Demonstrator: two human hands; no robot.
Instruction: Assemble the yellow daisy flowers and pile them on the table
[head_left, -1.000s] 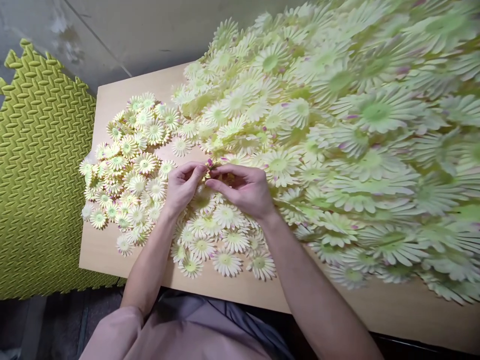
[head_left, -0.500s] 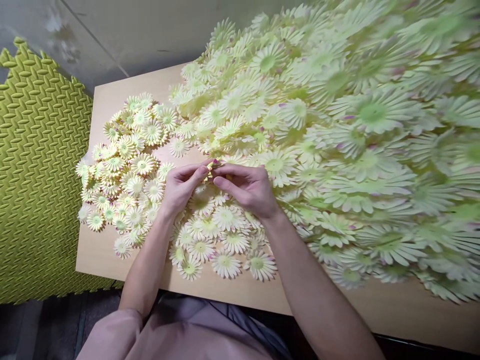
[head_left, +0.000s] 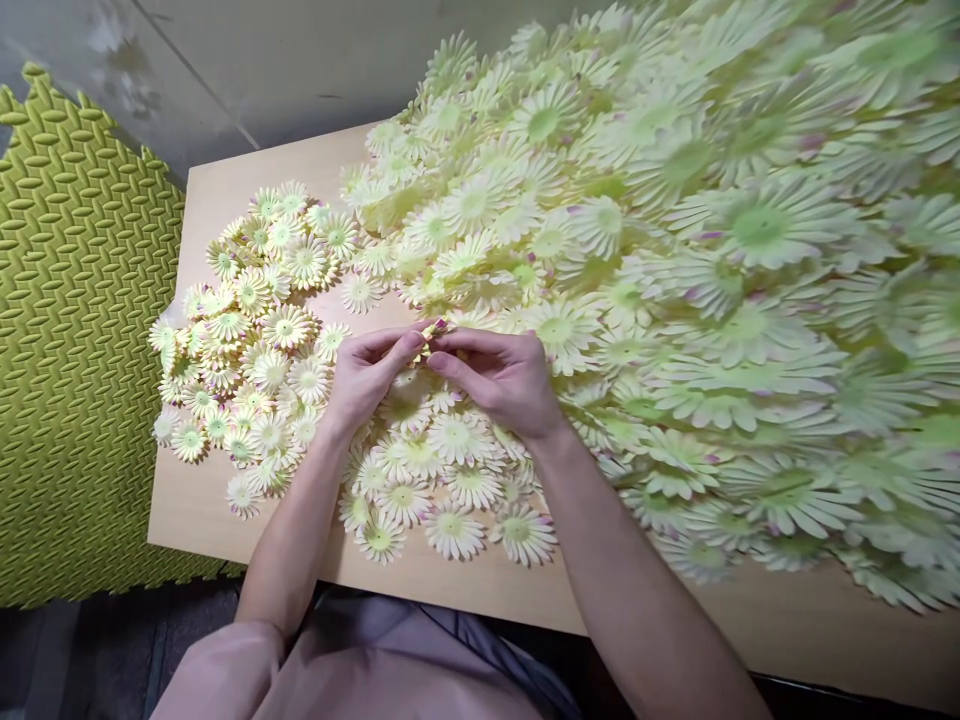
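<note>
Between my fingertips is a small artificial flower head (head_left: 432, 333), pale yellow with purple petal tips, seen nearly edge-on and partly hidden. My left hand (head_left: 367, 372) pinches it from the left, thumb against fingers. From the right, my right hand (head_left: 501, 378) pinches the same flower head, its thumb below the stretched index finger. Under and in front of my hands lies a loose group of cream daisy-like flower heads (head_left: 459, 440) with pale green centres. My fingers cover part of this group.
A large heap of similar flower heads (head_left: 757, 228) spreads over the right side of the wooden table (head_left: 217, 520). To the left is a smaller pile (head_left: 270, 370). A yellow-green foam mat (head_left: 82, 350) stands along the left edge, and a grey wall (head_left: 300, 60) rises behind.
Both hands stay in nearly the same place. The thumbs have come a little closer together, and the flower head between them has tilted slightly. The view has shifted very little.
</note>
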